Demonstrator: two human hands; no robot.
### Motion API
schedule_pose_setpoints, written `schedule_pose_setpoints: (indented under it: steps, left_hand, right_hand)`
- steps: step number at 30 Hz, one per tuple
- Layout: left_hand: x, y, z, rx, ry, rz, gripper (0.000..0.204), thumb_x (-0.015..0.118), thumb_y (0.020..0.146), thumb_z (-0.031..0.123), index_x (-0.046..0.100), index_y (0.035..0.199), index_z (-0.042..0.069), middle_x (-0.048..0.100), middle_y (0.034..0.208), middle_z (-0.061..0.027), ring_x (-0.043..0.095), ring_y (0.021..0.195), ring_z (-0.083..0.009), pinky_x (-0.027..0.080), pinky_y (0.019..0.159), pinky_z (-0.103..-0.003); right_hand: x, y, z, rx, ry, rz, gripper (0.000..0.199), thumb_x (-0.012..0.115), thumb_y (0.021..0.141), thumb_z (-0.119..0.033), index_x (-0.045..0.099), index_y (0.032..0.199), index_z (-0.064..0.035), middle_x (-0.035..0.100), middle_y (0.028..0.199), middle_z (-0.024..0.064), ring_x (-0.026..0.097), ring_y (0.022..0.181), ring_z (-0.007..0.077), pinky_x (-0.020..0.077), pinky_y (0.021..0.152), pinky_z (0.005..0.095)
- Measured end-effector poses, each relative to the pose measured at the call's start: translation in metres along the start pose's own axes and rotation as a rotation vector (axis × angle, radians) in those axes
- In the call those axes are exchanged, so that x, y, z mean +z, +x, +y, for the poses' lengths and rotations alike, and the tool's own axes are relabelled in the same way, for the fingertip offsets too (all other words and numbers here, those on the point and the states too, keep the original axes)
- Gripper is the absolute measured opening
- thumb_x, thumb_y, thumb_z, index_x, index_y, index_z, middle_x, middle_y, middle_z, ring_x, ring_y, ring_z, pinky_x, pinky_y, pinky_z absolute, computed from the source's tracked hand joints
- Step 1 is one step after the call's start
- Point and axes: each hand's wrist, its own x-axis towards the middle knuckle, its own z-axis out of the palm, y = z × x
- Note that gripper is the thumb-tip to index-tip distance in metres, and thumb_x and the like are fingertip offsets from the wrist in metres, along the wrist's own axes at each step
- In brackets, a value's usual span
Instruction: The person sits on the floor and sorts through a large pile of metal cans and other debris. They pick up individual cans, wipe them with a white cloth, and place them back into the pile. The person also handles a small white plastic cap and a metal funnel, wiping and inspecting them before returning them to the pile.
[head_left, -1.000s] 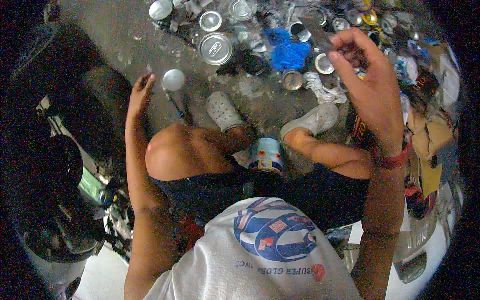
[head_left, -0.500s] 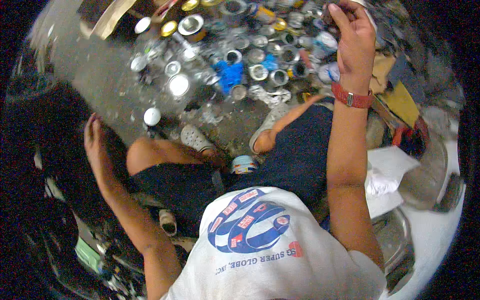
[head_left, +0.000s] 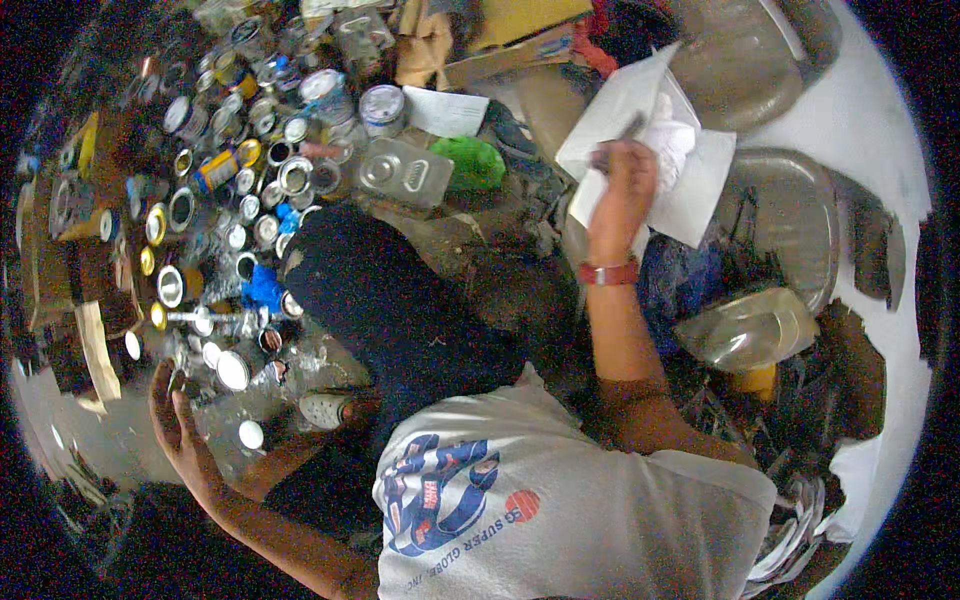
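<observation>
dark thin tool point(head_left: 634, 125), blurred: upper right of the frame, its tip jutting above the fingers of the right hand point(head_left: 628, 185); exact kind cannot be told. right hand state: fingers curled closed around the tool, most of its length hidden in the grip. the hand is in front of an open white box point(head_left: 590, 140) with raised flaps, in which lies crumpled white material point(head_left: 672, 140), paper or cloth; whether hand and box touch cannot be told. red band point(head_left: 608, 273) around the right wrist. left hand point(head_left: 185, 430): lower left of the frame, fingers loosely parted, apparently empty, blurred. nearest to it, to its right, two pale round pieces: a white disc point(head_left: 251, 434) and, higher up, a bright round lid point(head_left: 232, 370). beyond, across the left and upper left, a dense scatter of open tins point(head_left: 294, 176) on the floor, with crumpled blue plastic point(head_left: 262, 290) among them. upper middle: a clear plastic tray point(head_left: 405, 172), with a green item point(head_left: 470, 163) just beside it and a pale can point(head_left: 382, 108) above it. torn brown cardboard point(head_left: 425, 45) at the top edge. right of the frame: a translucent container point(head_left: 750, 330), tilted. lower middle: the person's white printed shirt point(head_left: 600, 490); a pale clog point(head_left: 325, 410) left of it.
</observation>
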Motion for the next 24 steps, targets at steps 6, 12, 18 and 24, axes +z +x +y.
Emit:
schedule_pose_setpoints:
  steps: [6,12,18,24]
  left_hand:
    - [0.039,0.044,0.062,0.133,-0.145,-0.121,0.049,0.055,0.11,0.033,0.055,0.149,0.002,0.058,0.15,-0.014,0.054,0.138,-0.0287,0.038,0.118,-0.043]
    - [0.039,0.052,0.061,0.177,-0.209,-0.216,0.044,0.056,0.11,0.016,0.051,0.151,0.0,0.058,0.151,-0.0132,0.054,0.139,-0.025,0.038,0.119,-0.04]
    - [0.02,0.036,0.046,0.135,-0.246,-0.242,0.046,0.057,0.109,0.017,0.048,0.151,-0.001,0.058,0.151,-0.0147,0.056,0.137,-0.0244,0.042,0.115,-0.04]
    - [0.025,0.032,0.046,0.178,-0.189,-0.251,0.045,0.056,0.109,0.013,0.049,0.151,-0.001,0.058,0.151,-0.0146,0.055,0.138,-0.0255,0.04,0.117,-0.039]
  right_hand:
    - [-0.134,0.106,0.07,0.409,-0.048,0.217,0.033,0.068,0.099,-0.018,0.062,0.129,-0.0037,0.073,0.113,0.0132,0.071,0.091,0.0242,0.0581,0.085,0.0363]
    - [-0.159,0.136,0.193,-0.079,-1.128,-0.474,0.037,0.07,0.095,-0.022,0.07,0.128,-0.0059,0.075,0.111,0.0122,0.073,0.094,0.0245,0.0587,0.084,0.0343]
    - [-0.193,0.227,0.104,-0.052,-1.036,-0.161,0.033,0.07,0.097,-0.019,0.071,0.127,-0.005,0.073,0.098,0.0078,0.07,0.089,0.0224,0.0572,0.079,0.0378]
    - [-0.184,0.286,-0.122,-0.196,0.06,0.254,0.016,0.065,0.098,-0.015,0.07,0.108,-0.0031,0.065,0.087,0.0053,0.059,0.076,0.016,0.0477,0.067,0.0326]
